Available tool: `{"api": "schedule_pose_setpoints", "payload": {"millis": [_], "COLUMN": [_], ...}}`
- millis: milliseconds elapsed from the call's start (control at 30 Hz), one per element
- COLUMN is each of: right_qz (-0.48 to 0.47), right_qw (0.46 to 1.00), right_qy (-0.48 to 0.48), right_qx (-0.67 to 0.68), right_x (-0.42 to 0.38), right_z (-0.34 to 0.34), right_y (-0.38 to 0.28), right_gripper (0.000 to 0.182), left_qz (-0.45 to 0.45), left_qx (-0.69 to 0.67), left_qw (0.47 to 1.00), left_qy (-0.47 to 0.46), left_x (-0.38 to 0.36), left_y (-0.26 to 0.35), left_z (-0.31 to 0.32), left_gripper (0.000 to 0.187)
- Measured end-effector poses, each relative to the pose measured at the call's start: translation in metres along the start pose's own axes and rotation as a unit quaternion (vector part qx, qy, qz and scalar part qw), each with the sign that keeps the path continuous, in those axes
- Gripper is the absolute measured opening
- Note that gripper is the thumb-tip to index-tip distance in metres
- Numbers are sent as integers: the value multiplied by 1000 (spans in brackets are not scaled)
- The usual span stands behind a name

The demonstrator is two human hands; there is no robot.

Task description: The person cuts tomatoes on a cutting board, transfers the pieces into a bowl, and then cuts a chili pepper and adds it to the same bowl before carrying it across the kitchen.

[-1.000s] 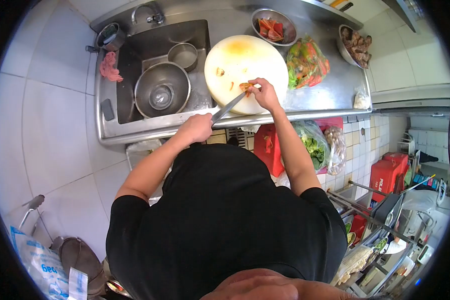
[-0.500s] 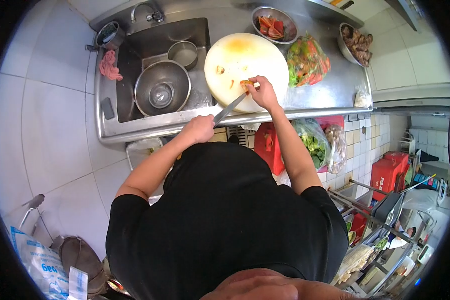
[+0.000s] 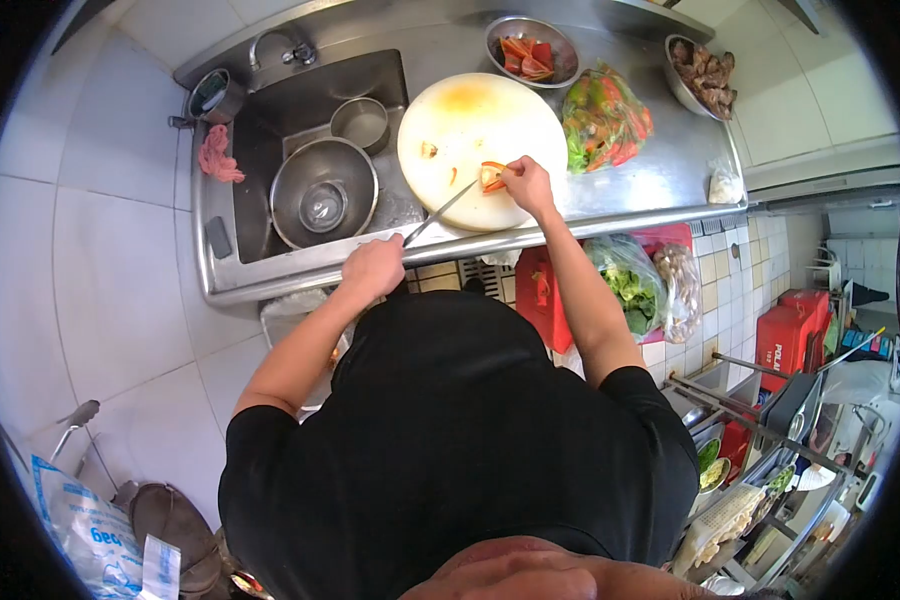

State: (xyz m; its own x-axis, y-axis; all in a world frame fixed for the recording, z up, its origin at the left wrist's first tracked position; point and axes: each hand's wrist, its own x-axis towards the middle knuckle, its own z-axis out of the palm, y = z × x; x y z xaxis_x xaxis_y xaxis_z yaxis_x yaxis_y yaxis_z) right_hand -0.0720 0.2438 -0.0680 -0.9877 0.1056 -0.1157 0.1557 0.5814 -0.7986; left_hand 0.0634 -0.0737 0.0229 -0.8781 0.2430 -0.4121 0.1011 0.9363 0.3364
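My left hand (image 3: 373,268) is closed round the handle of a knife (image 3: 440,214). The blade points up and right over the round white cutting board (image 3: 440,120), its tip close to a piece of red pepper (image 3: 492,177). My right hand (image 3: 526,186) pinches this piece at its right side, pale inner face showing. Small scraps lie on the board to the left. A steel bowl (image 3: 573,75) behind the board holds red pepper pieces (image 3: 527,59). Right of the board is a clear bag of red and green peppers (image 3: 605,118).
On the left is a sink (image 3: 255,180) containing a large steel bowl (image 3: 362,205) and a smaller pot (image 3: 360,124). A bowl of brown food pieces (image 3: 703,78) stands at the counter's far right. Below the counter edge are a red container (image 3: 540,300) and bagged greens (image 3: 632,285).
My left hand and the knife have shifted a little left and down, drawing the blade back from my right fingers. The pepper piece is now more opened out and visible.
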Motion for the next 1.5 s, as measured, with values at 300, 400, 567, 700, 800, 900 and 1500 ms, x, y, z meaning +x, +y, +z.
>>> {"api": "schedule_pose_setpoints", "payload": {"millis": [300,400,567,700,800,900,1500], "right_qz": [48,-65,-99,-149,-151,-162,-271], "right_qw": [998,979,978,971,971,969,941], "right_qy": [-43,74,-55,-56,-60,-59,-58], "right_qx": [-5,-179,-175,-180,-175,-178,-193], "right_x": [20,3,-7,-5,-4,-5,-20], "right_z": [-1,-6,-6,-3,-1,0,-14], "right_y": [-1,-20,-29,-21,-18,-16,6], "right_gripper": [23,29,35,36,36,36,47], "left_qz": [27,3,8,-71,-52,-26,-46], "left_qx": [81,19,-145,-197,-196,-169,-372], "left_qw": [996,1000,986,966,971,979,891], "left_qy": [14,-7,-83,-150,-126,-109,-256], "left_x": [-6,0,17,10,12,17,59], "left_y": [4,-10,-21,-9,-20,-27,-33], "left_z": [-26,-26,-9,-30,-31,-27,3], "left_gripper": [22,24,28,29,30,29,29]}}
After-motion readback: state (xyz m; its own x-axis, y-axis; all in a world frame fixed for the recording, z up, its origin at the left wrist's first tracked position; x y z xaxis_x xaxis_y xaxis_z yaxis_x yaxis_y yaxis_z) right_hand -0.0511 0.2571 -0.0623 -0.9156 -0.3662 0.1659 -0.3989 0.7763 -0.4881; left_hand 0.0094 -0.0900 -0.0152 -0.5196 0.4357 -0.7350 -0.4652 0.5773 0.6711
